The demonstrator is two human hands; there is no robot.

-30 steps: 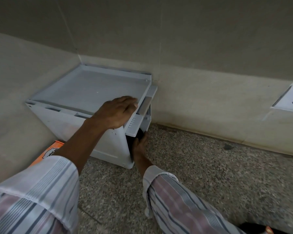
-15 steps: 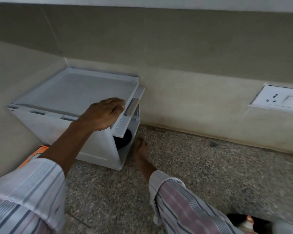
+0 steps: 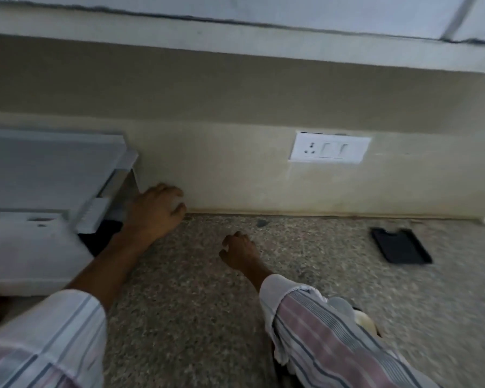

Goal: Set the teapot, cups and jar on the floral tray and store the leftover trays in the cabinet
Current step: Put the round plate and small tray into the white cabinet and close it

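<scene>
white cabinet (image 3: 34, 247) | far left on floor | door ajar, dark interior

Striped white-pink shirt sleeves (image 3: 333, 331), cuffs buttoned

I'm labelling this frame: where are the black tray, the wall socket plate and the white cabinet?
black tray (image 3: 401, 246): head view, its flat inside.
wall socket plate (image 3: 330, 147): head view, plate's middle.
white cabinet (image 3: 44, 169): head view, its top panel.
</scene>
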